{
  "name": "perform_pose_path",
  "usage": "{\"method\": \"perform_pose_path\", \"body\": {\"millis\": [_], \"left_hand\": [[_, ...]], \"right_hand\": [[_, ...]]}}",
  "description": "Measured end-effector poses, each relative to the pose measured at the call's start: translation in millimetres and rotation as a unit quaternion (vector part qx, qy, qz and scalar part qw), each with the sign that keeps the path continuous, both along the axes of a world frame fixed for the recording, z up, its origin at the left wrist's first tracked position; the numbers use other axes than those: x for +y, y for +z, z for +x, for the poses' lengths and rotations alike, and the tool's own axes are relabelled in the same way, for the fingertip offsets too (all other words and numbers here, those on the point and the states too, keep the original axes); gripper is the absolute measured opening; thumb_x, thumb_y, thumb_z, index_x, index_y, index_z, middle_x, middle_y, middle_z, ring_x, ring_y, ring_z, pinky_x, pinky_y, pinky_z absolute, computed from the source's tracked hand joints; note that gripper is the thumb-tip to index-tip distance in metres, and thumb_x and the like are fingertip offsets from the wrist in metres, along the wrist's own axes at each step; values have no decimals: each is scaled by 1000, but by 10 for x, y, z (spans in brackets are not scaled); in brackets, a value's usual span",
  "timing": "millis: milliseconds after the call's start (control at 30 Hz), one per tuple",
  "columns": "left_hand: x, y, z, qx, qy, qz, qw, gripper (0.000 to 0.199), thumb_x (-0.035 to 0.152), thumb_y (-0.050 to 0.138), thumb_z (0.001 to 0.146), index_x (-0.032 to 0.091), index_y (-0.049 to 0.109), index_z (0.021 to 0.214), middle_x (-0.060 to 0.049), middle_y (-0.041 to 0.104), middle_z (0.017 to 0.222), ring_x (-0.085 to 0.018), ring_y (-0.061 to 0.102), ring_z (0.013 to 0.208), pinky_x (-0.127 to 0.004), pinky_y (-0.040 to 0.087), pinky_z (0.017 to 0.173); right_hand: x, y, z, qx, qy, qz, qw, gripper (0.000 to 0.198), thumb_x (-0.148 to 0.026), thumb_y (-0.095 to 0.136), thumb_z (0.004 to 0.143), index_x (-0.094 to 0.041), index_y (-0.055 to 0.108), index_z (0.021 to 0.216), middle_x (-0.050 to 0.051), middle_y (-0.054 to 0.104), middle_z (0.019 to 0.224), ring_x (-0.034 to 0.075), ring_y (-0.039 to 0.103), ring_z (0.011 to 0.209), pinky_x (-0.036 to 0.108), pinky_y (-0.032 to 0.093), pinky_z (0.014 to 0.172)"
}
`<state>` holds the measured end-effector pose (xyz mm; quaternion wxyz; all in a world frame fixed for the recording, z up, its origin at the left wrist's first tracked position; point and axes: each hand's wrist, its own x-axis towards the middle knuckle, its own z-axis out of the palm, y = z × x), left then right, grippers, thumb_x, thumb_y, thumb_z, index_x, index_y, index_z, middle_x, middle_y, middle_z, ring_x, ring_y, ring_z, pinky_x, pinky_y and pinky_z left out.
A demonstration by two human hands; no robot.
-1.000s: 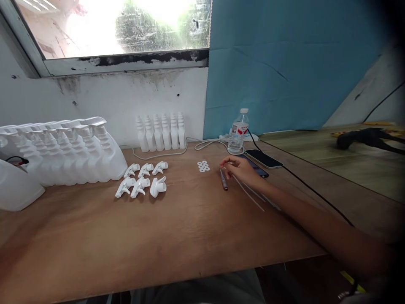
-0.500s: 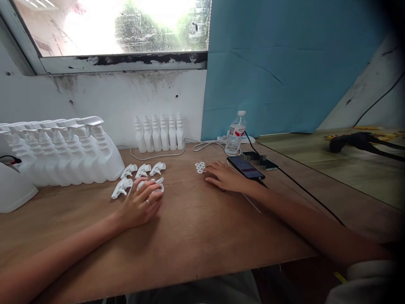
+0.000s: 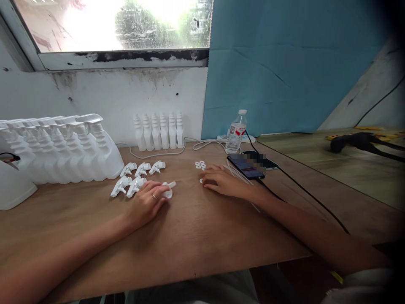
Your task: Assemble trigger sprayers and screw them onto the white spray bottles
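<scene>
My left hand [image 3: 148, 203] is closed around a white spray trigger head [image 3: 170, 188], whose end sticks out past the fingers. Just left of that hand lie several more white spray trigger heads [image 3: 121, 186] in two short rows on the table. My right hand [image 3: 224, 181] has its thumb and fingertips at a single white ring washer [image 3: 201, 180], pinching it against the tabletop. A small cluster of white ring washers [image 3: 200, 164] sits a little beyond those fingers.
Large white bottles [image 3: 95, 156] stand in a row at left. Smaller white bottles [image 3: 164, 133] line the wall. A water bottle [image 3: 236, 133], a phone [image 3: 245, 166] with cables, and thin white tubes [image 3: 236, 171] are near my right arm. The wooden table [image 3: 190, 236] has its edge close to me.
My left hand has pulled one spray trigger head rightward, away from the others. My right hand has come nearer to me, drawing one washer out of the cluster.
</scene>
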<state>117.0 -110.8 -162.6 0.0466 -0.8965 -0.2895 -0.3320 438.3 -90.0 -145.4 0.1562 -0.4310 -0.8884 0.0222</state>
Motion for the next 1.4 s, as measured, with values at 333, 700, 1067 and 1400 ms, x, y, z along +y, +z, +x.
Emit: {"method": "perform_pose_path", "body": {"millis": [333,700,1067,1400], "left_hand": [[-264,38,313,-157,-115,-385,902,32,30,59,88,19,46,115,-5,67,110,-16,65,101,-34,55,91],[-333,16,292,-131,-132,-406,895,29,33,60,87,21,49,111,-4,69,104,-16,70,87,-26,58,73],[-318,47,275,-36,-200,-168,965,21,18,52,91,18,56,111,-11,63,116,-18,62,103,-29,51,88],[-318,76,263,-30,-166,-188,967,8,24,48,92,17,53,92,-6,63,89,-14,60,77,-25,49,73]], "right_hand": [[-262,76,-341,259,14,-2,966,12,-26,59,88,-18,65,83,3,65,80,15,59,74,29,48,70],[-673,106,-635,196,288,128,929,23,-8,50,89,-17,61,106,10,68,101,20,61,100,39,49,89],[-651,56,-611,121,241,157,950,16,-21,57,88,-18,61,104,11,63,109,22,56,106,40,46,92],[-815,55,-672,120,171,35,977,48,-18,55,86,-18,47,134,14,45,142,24,39,133,44,36,109]]}}
